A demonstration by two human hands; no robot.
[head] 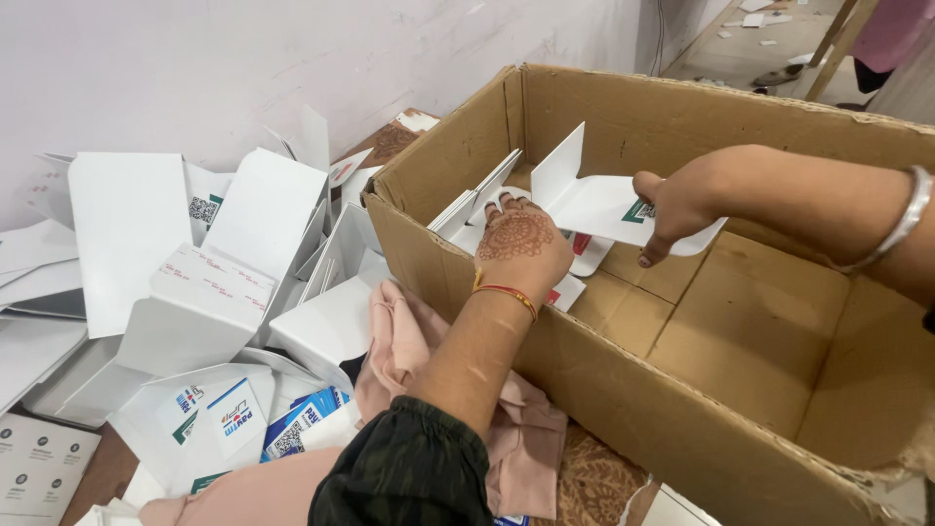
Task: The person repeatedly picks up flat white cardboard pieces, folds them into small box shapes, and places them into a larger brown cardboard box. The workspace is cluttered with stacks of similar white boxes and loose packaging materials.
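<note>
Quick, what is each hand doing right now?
Left hand: open, resting on the white folded cards in the brown cardboard box.
Right hand: closed, holding a white card stand.

This looks like a small packing workroom. At nine o'clock a loose heap of white folded card stands (185, 282) lies against a plain whitewashed wall (243, 58), some bearing square code stickers. At three o'clock sits a large open brown corrugated cardboard box (682, 390) with more stands inside. At one o'clock, paper scraps litter a bare floor (750, 44).
</note>
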